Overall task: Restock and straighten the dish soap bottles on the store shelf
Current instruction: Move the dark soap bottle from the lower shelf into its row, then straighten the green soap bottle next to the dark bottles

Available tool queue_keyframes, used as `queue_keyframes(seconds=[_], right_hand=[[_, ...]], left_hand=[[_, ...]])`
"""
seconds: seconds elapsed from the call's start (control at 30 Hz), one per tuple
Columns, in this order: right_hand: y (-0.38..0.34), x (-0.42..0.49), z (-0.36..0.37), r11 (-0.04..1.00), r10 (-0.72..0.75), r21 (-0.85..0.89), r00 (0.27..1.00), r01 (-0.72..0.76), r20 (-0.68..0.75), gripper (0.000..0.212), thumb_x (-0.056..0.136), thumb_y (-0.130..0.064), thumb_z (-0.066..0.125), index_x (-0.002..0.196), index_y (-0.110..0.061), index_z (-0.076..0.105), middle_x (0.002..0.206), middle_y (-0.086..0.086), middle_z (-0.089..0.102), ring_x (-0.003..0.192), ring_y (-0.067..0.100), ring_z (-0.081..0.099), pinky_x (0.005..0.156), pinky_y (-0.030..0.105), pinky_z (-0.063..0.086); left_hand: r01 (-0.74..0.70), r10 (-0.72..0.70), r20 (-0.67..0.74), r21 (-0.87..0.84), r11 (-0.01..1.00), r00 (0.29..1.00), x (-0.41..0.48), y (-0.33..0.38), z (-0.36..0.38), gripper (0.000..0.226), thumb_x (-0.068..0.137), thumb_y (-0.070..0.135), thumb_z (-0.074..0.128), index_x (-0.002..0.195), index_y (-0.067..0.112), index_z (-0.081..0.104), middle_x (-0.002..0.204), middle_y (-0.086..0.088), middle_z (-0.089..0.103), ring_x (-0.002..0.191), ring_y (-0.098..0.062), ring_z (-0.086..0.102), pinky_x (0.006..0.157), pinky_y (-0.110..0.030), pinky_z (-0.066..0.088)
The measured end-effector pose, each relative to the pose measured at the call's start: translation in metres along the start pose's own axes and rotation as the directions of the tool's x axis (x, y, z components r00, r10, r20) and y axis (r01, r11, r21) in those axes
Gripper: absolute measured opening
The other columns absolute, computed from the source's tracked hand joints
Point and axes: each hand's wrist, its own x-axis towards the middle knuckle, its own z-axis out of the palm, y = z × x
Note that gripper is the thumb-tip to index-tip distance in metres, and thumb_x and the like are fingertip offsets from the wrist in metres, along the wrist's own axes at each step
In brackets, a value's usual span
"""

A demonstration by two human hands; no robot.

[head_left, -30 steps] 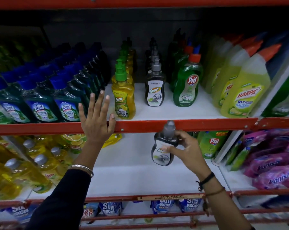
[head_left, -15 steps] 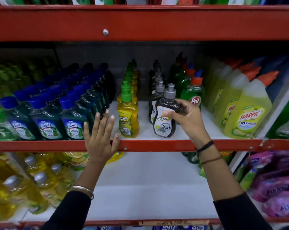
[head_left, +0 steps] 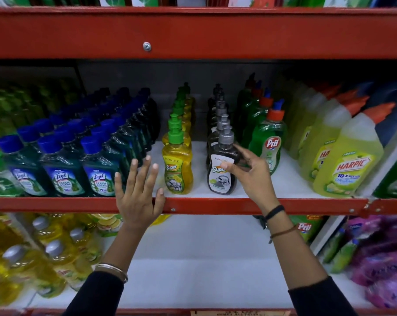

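A dark grey Super dish soap bottle (head_left: 218, 179) with a grey pump stands upright at the front of its row on the middle shelf (head_left: 215, 206). My right hand (head_left: 252, 176) holds it from the right, thumb on the label and index finger at its shoulder. To its left, a row of yellow Super bottles (head_left: 177, 169) with green pumps runs back into the shelf. My left hand (head_left: 137, 197) is open with fingers spread, thumb resting on the red front rail, just left of the yellow row.
Green Pril bottles (head_left: 269, 149) stand right of the dark row, then yellow Harpic bottles (head_left: 345, 169). Blue-capped Lizol bottles (head_left: 63, 172) fill the left. Below lie a bare white shelf (head_left: 193, 258), yellow bottles (head_left: 45, 258) at left and purple packs (head_left: 380, 258) at right.
My right hand lifted the dark bottle from below the red rail up onto the middle shelf and set it at the front of the dark row. My left hand stayed at the rail.
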Motion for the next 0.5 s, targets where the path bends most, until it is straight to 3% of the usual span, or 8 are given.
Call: queue_keyframes(seconds=[0.13,0.3,0.4,0.5], right_hand=[[0.0,-0.015,-0.016,0.999,-0.006,-0.048,0.996,0.002,-0.09,0.048,0.078,-0.022,0.073,0.124,-0.018,0.057,0.114,0.0,0.067,0.101,0.011,0.065,0.087,0.023,0.052],[-0.005,-0.047,-0.063,0.992,-0.123,-0.068,0.939,0.106,-0.321,0.026,0.084,-0.021,0.067,0.109,-0.024,0.061,0.1,-0.007,0.068,0.086,0.001,0.064,0.078,0.015,0.049],[-0.006,-0.058,-0.102,0.974,-0.223,-0.143,0.826,0.173,-0.518,0.021,0.085,-0.024,0.064,0.102,-0.034,0.059,0.096,-0.013,0.067,0.086,0.001,0.063,0.078,0.015,0.048],[0.002,-0.062,-0.145,0.947,-0.316,-0.266,0.652,0.179,-0.689,0.014,0.088,-0.02,0.062,0.098,-0.03,0.063,0.09,-0.013,0.068,0.084,0.008,0.063,0.079,0.02,0.05]], left_hand=[[0.042,-0.041,0.028,-0.062,0.997,0.999,0.003,0.007,-0.007,0.063,0.097,0.047,0.033,0.152,0.016,0.024,0.153,-0.008,0.038,0.148,-0.022,0.022,0.12,-0.05,0.011],[-0.042,0.046,0.025,-0.152,0.987,0.999,0.014,0.044,-0.011,0.067,0.096,0.049,0.033,0.153,0.016,0.021,0.162,0.0,0.017,0.149,-0.023,0.018,0.121,-0.05,0.006],[-0.043,0.047,0.019,-0.179,0.983,0.999,0.033,0.073,-0.011,0.067,0.096,0.049,0.033,0.153,0.017,0.018,0.162,-0.003,0.018,0.15,-0.022,0.013,0.121,-0.05,0.003],[0.025,-0.014,0.066,-0.168,0.985,0.998,0.046,0.091,-0.008,0.066,0.098,0.051,0.031,0.153,0.017,0.017,0.156,-0.011,0.028,0.151,-0.02,0.006,0.122,-0.046,-0.003]])
